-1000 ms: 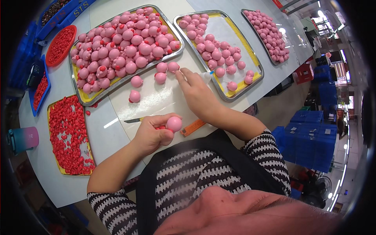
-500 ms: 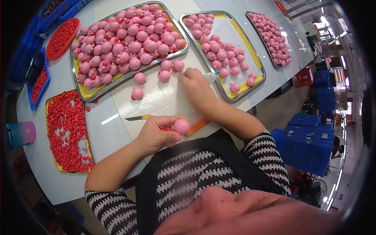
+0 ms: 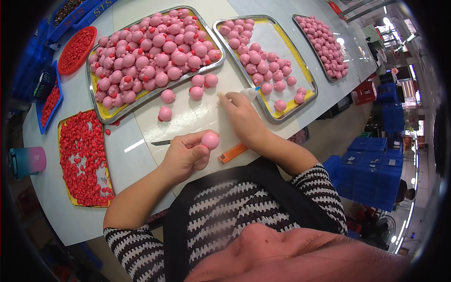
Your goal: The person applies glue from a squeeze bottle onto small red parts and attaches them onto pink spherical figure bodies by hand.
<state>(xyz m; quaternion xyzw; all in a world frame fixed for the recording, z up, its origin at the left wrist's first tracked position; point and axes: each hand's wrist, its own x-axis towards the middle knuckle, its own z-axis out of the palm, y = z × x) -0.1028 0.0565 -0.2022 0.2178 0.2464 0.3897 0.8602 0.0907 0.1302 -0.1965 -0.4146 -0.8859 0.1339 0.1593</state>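
Observation:
In my left hand (image 3: 184, 154) a smooth pink ball (image 3: 210, 140) is pinched between thumb and fingers, above the near part of the table. My right hand (image 3: 244, 117) rests farther out, its fingertips drawn together at the work surface; whatever they may hold is too small to make out. Beside its knuckles lies a white bottle with a blue tip (image 3: 251, 92). Several loose pink figures (image 3: 196, 93) with red parts lie just left of my right fingertips. A dark knife blade (image 3: 161, 143) points out from behind my left hand. An orange tool (image 3: 233, 153) lies between my forearms.
A large metal tray (image 3: 155, 92) heaped with pink figures stands at the far left. Another metal tray (image 3: 295, 112), partly filled, is to the right, with a third tray (image 3: 324, 47) beyond. Red pieces fill a yellow-lined tray (image 3: 84, 160), a red bowl (image 3: 77, 49) and a blue tray (image 3: 49, 104).
My left hand has lifted the pink ball slightly up and left, uncovering more of the orange tool and covering the knife's yellow part. My right hand has shifted slightly toward me.

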